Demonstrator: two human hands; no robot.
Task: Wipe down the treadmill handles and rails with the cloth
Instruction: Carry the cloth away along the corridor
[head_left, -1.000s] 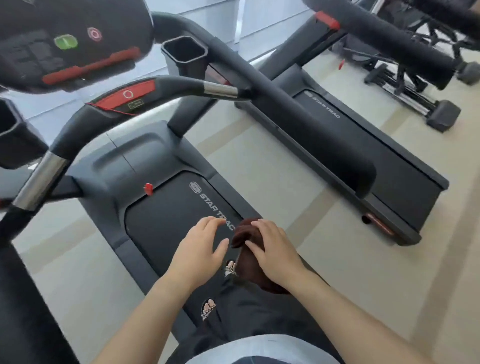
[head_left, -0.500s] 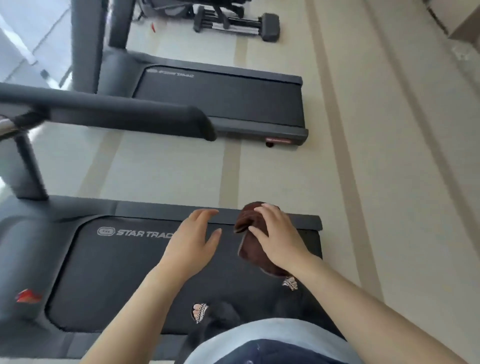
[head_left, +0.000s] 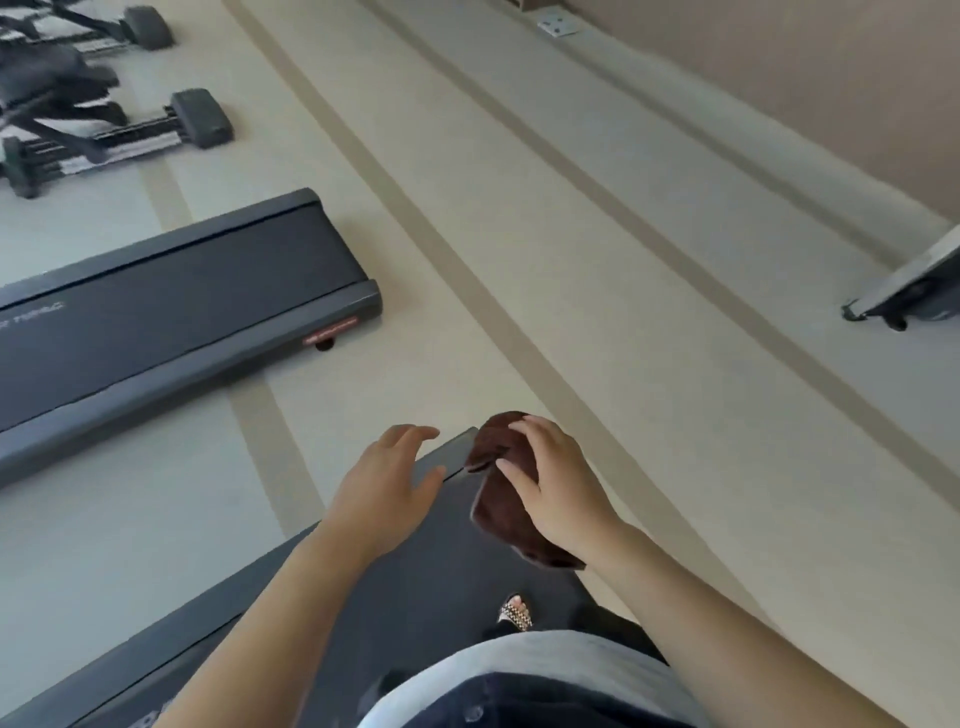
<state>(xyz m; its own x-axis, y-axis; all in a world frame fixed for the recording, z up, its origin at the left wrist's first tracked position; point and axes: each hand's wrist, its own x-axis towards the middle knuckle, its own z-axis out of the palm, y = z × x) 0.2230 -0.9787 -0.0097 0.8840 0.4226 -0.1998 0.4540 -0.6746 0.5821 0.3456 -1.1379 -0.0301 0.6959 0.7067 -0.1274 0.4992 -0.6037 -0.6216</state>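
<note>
Low at six o'clock, above the tail of a dark grey treadmill deck (head_left: 441, 571), a person's right hand (head_left: 561, 499) grasps a bunched dark-brown cloth (head_left: 496, 517), seemingly readied for wiping; the empty left hand (head_left: 384, 478), fingers loose, hovers at its nine o'clock. Handles, rails unseen.

Gym: treadmills (head_left: 171, 306), weight machine (head_left: 104, 130).

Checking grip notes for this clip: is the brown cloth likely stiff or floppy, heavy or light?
Probably floppy: the cloth bunches under the right hand and its lower end droops below the wrist. Likely light, since the curled fingers of one hand carry it. Its fuzzy-looking surface should resist slipping.
</note>
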